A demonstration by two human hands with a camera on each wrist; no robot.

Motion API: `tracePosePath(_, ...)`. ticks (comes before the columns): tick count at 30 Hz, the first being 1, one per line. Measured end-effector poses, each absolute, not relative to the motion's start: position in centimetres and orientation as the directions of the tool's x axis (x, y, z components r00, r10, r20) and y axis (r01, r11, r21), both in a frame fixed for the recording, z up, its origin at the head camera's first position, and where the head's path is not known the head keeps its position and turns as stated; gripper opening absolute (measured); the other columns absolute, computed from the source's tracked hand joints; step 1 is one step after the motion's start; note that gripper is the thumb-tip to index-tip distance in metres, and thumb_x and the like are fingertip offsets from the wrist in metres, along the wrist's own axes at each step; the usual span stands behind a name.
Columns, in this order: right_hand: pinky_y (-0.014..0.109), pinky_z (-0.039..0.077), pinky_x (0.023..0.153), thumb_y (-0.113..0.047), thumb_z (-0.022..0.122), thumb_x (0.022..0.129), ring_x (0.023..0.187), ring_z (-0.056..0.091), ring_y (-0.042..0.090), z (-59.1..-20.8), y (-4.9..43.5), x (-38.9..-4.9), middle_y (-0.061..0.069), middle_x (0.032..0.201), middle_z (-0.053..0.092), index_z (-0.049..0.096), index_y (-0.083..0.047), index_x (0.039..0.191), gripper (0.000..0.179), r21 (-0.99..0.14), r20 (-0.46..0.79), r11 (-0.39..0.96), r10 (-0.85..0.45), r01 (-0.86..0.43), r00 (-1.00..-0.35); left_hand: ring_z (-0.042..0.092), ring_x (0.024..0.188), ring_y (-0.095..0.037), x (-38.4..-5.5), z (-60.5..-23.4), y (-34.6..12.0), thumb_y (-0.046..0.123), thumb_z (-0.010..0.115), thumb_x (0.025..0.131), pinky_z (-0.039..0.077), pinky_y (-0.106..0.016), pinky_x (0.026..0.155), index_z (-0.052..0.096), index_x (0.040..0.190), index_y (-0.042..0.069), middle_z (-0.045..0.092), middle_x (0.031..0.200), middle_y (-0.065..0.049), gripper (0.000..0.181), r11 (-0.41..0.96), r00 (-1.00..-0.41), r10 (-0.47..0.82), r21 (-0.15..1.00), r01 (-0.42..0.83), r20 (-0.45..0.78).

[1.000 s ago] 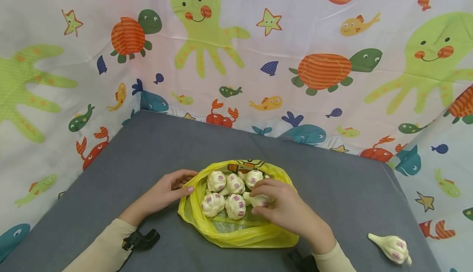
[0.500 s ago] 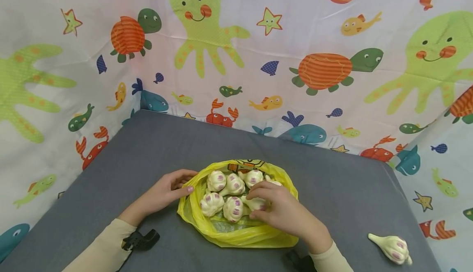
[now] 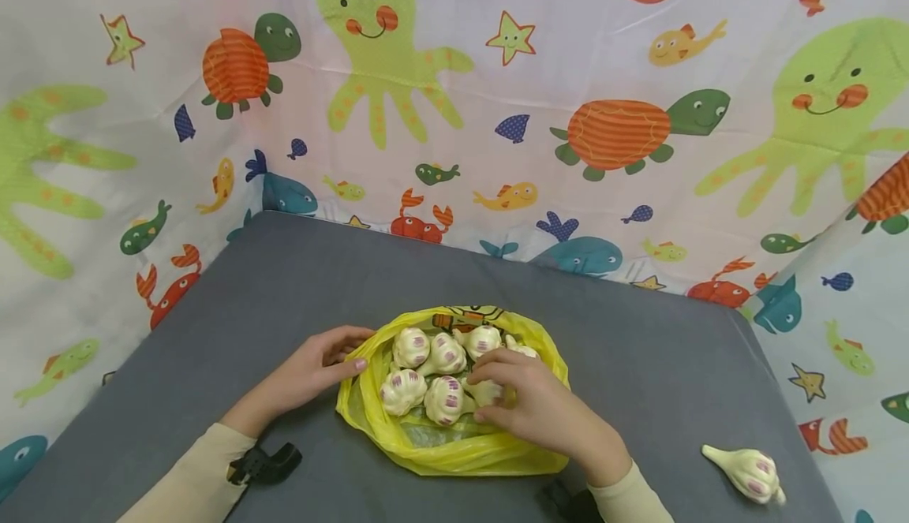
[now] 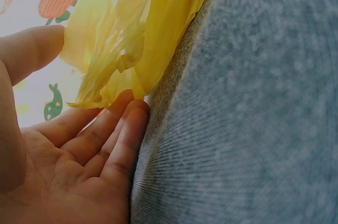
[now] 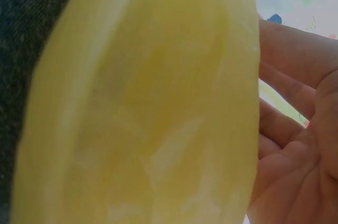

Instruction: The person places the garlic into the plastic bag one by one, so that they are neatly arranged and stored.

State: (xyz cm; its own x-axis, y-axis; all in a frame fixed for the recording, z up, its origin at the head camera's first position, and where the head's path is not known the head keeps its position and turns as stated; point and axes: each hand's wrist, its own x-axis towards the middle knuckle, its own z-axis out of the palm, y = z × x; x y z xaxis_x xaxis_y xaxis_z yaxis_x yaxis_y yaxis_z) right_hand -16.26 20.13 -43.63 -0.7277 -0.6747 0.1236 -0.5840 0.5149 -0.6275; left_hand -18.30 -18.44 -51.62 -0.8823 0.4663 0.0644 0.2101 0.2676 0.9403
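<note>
A yellow plastic bag (image 3: pixel 454 460) lies with its mouth spread wide on the grey table, several white-and-purple garlic bulbs (image 3: pixel 444 401) inside. My left hand (image 3: pixel 319 365) stands at the bag's left side. In the left wrist view, the fingertips (image 4: pixel 138 105) touch the yellow plastic low down and the thumb stays apart from the fingers. My right hand (image 3: pixel 533 401) reaches over the right rim into the bag. Its thumb and curved fingers are around a garlic bulb (image 3: pixel 486 392), partly covered by the hand. The bag's wall hides the right fingertips in the right wrist view.
Another garlic bulb (image 3: pixel 754 476) lies alone on the table, to the right of the bag. A curtain (image 3: pixel 469 136) printed with sea animals surrounds the table's back and sides. Black wrist cameras (image 3: pixel 266 464) sit at the sleeves.
My right hand has shifted slightly left inside the bag, and the bulb under it moved along. The bulb beside it was nudged left. A bulb at the back right came into view. The left hand stays put.
</note>
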Motion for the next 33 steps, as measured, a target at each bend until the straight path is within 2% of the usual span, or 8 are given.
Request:
tracePosePath(5, 0.038, 0.061, 0.09, -0.013, 0.094, 0.088, 0.114, 0.067, 0.016, -43.4, 20.4, -16.3, -0.002, 0.131, 0.071, 0.08, -0.013, 0.123, 0.038, -0.626, 0.113, 0.534, -0.659, -0.568, -0.744, 0.066, 0.124, -0.033, -18.4, -51.5, -18.5, 0.02, 0.066, 0.112, 0.056, -0.032, 0.1, 0.058, 0.154, 0.004, 0.065, 0.145, -0.015, 0.046, 0.268, -0.882, 0.467, 0.94, 0.211, 0.065)
tracePosePath(14, 0.036, 0.061, 0.087, -0.014, 0.094, 0.089, 0.11, 0.068, 0.016, -43.4, 20.7, -16.2, -0.001, 0.131, 0.07, 0.08, -0.013, 0.123, 0.036, -0.622, 0.139, 0.519, -0.663, -0.586, -0.735, 0.066, 0.125, -0.033, -18.4, -51.5, -18.4, 0.021, 0.066, 0.112, 0.056, -0.032, 0.099, 0.058, 0.154, 0.004, 0.065, 0.145, -0.016, 0.046, 0.267, -0.882, 0.468, 0.941, 0.208, 0.062)
tracePosePath(23, 0.042, 0.06, 0.097, -0.017, 0.092, 0.091, 0.122, 0.066, 0.016, -42.9, 21.1, -16.4, -0.004, 0.133, 0.071, 0.08, -0.016, 0.124, 0.034, -0.604, 0.17, 0.519, -0.657, -0.604, -0.735, 0.066, 0.124, -0.032, -18.4, -51.5, -18.5, 0.022, 0.067, 0.112, 0.056, -0.032, 0.099, 0.059, 0.154, 0.004, 0.066, 0.144, -0.015, 0.046, 0.273, -0.884, 0.463, 0.938, 0.212, 0.065)
tracePosePath(33, 0.05, 0.061, 0.096, -0.019, 0.094, 0.09, 0.121, 0.07, 0.022, -42.6, 22.2, -16.3, 0.005, 0.144, 0.067, 0.08, -0.024, 0.124, 0.037, -0.567, 0.213, 0.554, -0.617, -0.61, -0.758, 0.066, 0.122, -0.032, -18.4, -51.4, -18.5, 0.021, 0.067, 0.111, 0.056, -0.032, 0.098, 0.059, 0.154, 0.004, 0.066, 0.143, -0.015, 0.047, 0.271, -0.885, 0.461, 0.939, 0.21, 0.065)
